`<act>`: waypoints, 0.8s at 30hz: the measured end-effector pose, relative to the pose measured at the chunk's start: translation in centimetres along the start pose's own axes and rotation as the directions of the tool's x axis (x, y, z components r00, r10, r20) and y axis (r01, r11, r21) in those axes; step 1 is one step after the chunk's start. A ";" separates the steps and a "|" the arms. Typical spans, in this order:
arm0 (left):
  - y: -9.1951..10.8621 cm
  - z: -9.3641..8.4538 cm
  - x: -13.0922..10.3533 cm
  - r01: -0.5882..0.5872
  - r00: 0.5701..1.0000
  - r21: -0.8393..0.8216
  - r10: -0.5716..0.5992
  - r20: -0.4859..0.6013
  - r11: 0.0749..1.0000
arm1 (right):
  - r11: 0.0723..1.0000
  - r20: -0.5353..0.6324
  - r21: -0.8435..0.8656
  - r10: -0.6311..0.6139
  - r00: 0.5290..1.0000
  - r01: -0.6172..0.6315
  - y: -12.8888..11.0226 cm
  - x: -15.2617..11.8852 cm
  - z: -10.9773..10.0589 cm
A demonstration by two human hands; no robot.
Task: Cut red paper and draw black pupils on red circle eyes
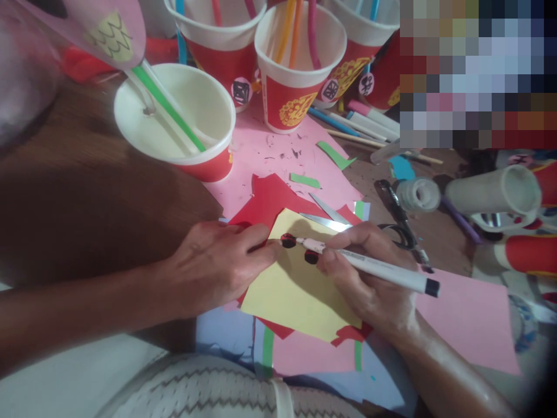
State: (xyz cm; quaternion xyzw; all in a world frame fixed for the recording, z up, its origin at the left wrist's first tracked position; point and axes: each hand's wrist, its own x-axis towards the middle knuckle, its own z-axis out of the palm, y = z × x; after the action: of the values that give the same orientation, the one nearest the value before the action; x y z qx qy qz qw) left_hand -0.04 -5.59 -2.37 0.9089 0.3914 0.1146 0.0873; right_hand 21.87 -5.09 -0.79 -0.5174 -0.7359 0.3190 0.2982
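A yellow sheet of paper lies on red paper in front of me. Two small dark ovals with some red showing rest on it, an upper oval and a lower oval. My left hand is palm down, its fingers closed together and their tips at the left edge of the upper oval. In a writing grip, my right hand has a white marker, black-ended, its tip against or just beside that oval's right edge. The lower oval sits partly by my right fingertips.
Scissors lie just beyond the yellow sheet. An open cup holds a green stick; cups with coloured straws stand behind. Green scraps, a black pen, a clear bottle and pink paper surround the work.
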 end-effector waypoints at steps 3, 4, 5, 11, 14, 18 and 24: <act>0.0 0.0 0.0 -0.007 1.000 0.005 0.007 -0.008 1.000 | 1.000 0.006 0.002 -0.014 1.000 0.014 0.1 0.0 0.0; 0.0 -0.1 0.1 -0.008 1.000 0.006 0.008 -0.013 1.000 | 1.000 0.005 -0.004 -0.017 1.000 0.017 0.1 0.1 0.0; 0.0 -0.1 0.1 -0.009 1.000 0.005 0.009 -0.013 1.000 | 1.000 0.001 -0.011 -0.022 1.000 0.022 0.1 0.1 0.0; 0.0 -0.2 0.2 -0.010 1.000 -0.004 0.010 0.008 1.000 | 0.999 -0.035 0.006 0.038 0.999 -0.038 0.1 -0.3 -0.5; -0.1 -0.1 0.1 -0.011 1.000 -0.006 0.011 -0.025 1.000 | 0.990 -0.096 0.124 0.082 0.992 -0.069 0.2 -0.5 -0.3; -0.1 0.0 0.0 0.002 0.997 -0.008 -0.003 -0.078 1.000 | 0.934 -0.212 0.357 0.094 0.973 -0.012 0.4 -0.1 0.4; -0.1 0.0 0.3 0.016 0.990 -0.018 -0.018 -0.141 1.000 | 0.919 -0.307 0.394 0.156 0.939 -0.024 -1.0 0.9 -0.7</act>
State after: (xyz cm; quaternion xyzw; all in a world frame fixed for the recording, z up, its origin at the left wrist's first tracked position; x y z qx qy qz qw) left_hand 0.03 -5.30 -2.35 0.8943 0.4034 0.1814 0.0682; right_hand 21.56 -4.42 0.52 -0.5289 -0.5731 0.3788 0.4983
